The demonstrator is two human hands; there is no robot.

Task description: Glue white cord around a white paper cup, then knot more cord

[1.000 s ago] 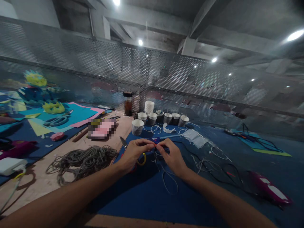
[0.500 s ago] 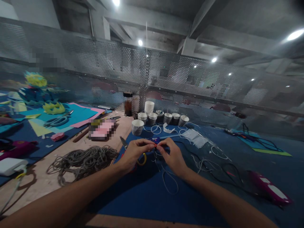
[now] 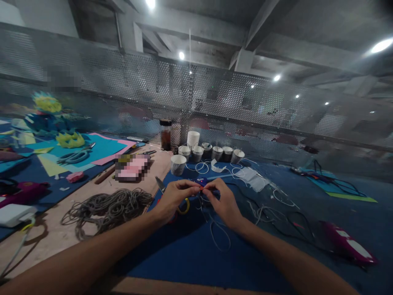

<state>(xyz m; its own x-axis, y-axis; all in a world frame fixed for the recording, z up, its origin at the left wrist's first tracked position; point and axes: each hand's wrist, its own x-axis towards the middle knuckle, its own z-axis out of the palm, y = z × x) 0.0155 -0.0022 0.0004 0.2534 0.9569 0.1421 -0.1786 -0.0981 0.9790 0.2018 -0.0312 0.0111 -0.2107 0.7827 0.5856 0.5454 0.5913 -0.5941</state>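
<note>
My left hand (image 3: 176, 197) and my right hand (image 3: 224, 200) meet above the blue mat (image 3: 184, 254), thumbs and forefingers pinched together. Between the fingertips shows a small red piece (image 3: 202, 188), mostly covered by the fingers. From that spot a thin grey cord (image 3: 221, 247) hangs down and loops on the mat. Scissors with red and yellow handles (image 3: 184, 206) lie open under my left hand and are partly hidden by it. Just beyond my fingers is a dark blue tool (image 3: 200, 180), largely blocked from sight.
A heap of grey cord (image 3: 113, 209) lies on the board at left. Several paper cups (image 3: 178, 165) stand at the back beside a brown jar (image 3: 166, 137). To the right lie a clear plastic bag (image 3: 253, 178) and a purple device (image 3: 348, 242). Grey-handled scissors (image 3: 74, 156) rest on coloured sheets.
</note>
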